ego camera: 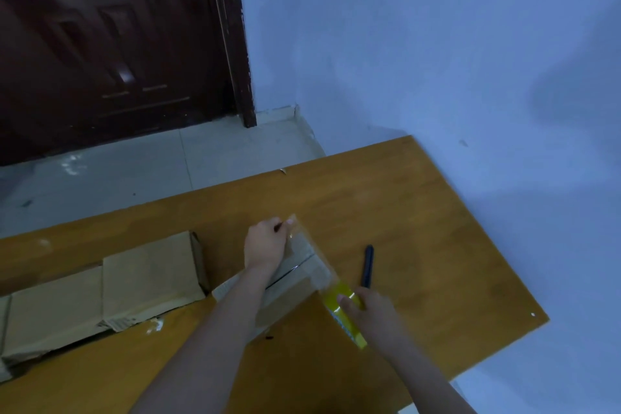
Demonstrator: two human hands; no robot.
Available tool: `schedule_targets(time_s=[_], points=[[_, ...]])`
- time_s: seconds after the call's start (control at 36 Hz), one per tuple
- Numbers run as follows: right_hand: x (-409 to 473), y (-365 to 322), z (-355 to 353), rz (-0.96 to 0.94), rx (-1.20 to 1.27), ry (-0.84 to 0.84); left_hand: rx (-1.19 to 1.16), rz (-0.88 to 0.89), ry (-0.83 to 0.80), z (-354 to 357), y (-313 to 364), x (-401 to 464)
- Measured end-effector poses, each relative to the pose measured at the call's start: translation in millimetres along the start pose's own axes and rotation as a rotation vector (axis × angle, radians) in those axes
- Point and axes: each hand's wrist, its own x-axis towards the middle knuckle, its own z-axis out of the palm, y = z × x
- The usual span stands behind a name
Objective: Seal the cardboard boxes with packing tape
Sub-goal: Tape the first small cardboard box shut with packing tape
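Stretching from the left hand (265, 245), which pinches its free end at the far edge of the small brown cardboard box (295, 276), the clear tape strip (312, 255) runs along the box towards the yellow tape roll (342, 307) gripped by the right hand (369, 312) at the near end on the wooden table (437, 245).

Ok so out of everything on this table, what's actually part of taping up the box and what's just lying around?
In use:
- small cardboard box being taped
- tape roll, yellow, in the right hand
- clear tape strip, its free end pinched by the left hand

Lying about:
- flattened cardboard boxes on the left, perhaps next in line
- dark pen-like tool, untouched on the table
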Motion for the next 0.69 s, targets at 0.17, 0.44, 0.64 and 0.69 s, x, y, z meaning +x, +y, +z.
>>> schedule_targets(time_s=[0.17, 0.44, 0.64, 0.69], points=[[16, -5, 13, 0.033, -0.024, -0.033, 0.033, -0.142, -0.166, -3, 6, 8], [19, -3, 19, -0.018, 0.069, -0.034, 0.043, -0.483, -0.431, -6, 17, 23], [19, -1, 21, -0.049, 0.081, -0.029, 0.037, -0.538, -0.393, 2, 21, 19], [14, -1, 23, -0.065, 0.125, -0.011, 0.068, -0.517, -0.309, 1, 22, 16]])
